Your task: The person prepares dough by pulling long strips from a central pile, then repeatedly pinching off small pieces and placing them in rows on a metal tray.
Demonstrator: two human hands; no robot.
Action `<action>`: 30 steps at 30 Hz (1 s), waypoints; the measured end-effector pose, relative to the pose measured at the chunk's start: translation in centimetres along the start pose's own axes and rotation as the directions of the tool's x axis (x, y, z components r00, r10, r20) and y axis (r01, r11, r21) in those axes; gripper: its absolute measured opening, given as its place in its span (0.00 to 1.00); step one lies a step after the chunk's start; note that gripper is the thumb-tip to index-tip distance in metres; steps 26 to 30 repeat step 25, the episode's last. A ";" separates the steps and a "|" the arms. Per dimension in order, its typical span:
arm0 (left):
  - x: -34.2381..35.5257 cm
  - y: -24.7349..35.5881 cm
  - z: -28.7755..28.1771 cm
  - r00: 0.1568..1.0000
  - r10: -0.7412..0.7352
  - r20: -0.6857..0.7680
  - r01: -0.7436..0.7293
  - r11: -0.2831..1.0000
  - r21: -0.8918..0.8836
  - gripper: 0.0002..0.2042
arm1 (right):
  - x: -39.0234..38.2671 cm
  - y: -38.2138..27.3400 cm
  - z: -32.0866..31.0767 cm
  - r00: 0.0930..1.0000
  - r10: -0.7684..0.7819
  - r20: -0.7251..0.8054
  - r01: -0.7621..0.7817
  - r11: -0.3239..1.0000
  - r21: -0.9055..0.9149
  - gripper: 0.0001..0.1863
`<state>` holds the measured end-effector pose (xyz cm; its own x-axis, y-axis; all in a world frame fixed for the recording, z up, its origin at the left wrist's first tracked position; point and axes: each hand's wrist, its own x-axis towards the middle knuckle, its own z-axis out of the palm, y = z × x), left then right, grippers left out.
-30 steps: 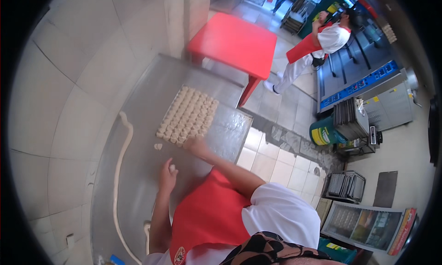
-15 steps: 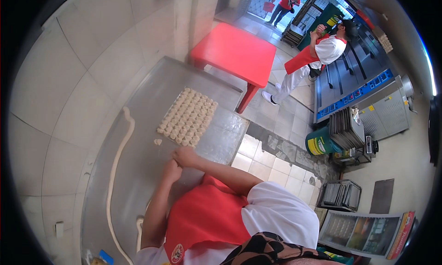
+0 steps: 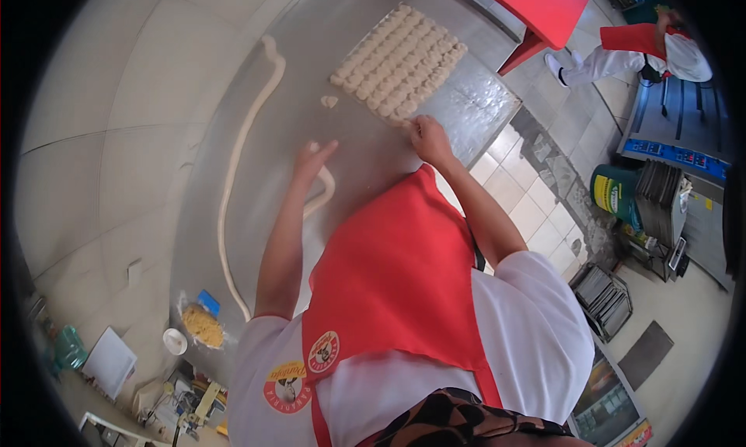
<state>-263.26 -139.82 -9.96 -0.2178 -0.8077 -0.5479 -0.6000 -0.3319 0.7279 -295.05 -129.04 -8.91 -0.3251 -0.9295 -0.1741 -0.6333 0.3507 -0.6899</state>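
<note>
A block of small pale dough pieces (image 3: 400, 59) stands in close rows on the metal worktable (image 3: 373, 156). My right hand (image 3: 430, 140) is closed at the block's near corner, its fingertips on a dough piece (image 3: 399, 122). Farther left, my left hand (image 3: 311, 163) is closed around the end of a short dough rope (image 3: 328, 189), a pale tip showing at its fingers. This rope curves back under my left forearm. One loose dough piece (image 3: 329, 101) lies left of the block. A long dough rope (image 3: 237, 167) runs along the table's left side.
A tiled wall (image 3: 116, 136) borders the table on the left. A bag of yellow crumbly filling (image 3: 203, 325) and a white cup (image 3: 175, 341) sit at the near left. Beyond are a red table (image 3: 544, 8), a co-worker (image 3: 660, 51), stacked trays (image 3: 660, 202) and a green bucket (image 3: 612, 191).
My hands, together before, have moved apart: the right to the block's near corner, the left back with the short rope. The view has tilted down; the person at the doorway is out of sight.
</note>
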 end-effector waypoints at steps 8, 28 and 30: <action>-5.2 3.4 3.6 0.887 0.458 0.049 -0.444 0.820 0.361 0.16 | -2.7 -4.7 3.2 0.998 -0.002 -0.061 0.015 0.977 0.211 0.21; -6.6 9.2 5.4 0.944 0.147 0.297 -0.290 0.801 0.524 0.15 | 0.5 -10.2 4.4 0.944 -0.123 0.307 0.133 0.991 -0.014 0.26; -6.6 9.2 5.4 0.944 0.147 0.297 -0.290 0.801 0.524 0.15 | 0.5 -10.2 4.4 0.944 -0.123 0.307 0.133 0.991 -0.014 0.26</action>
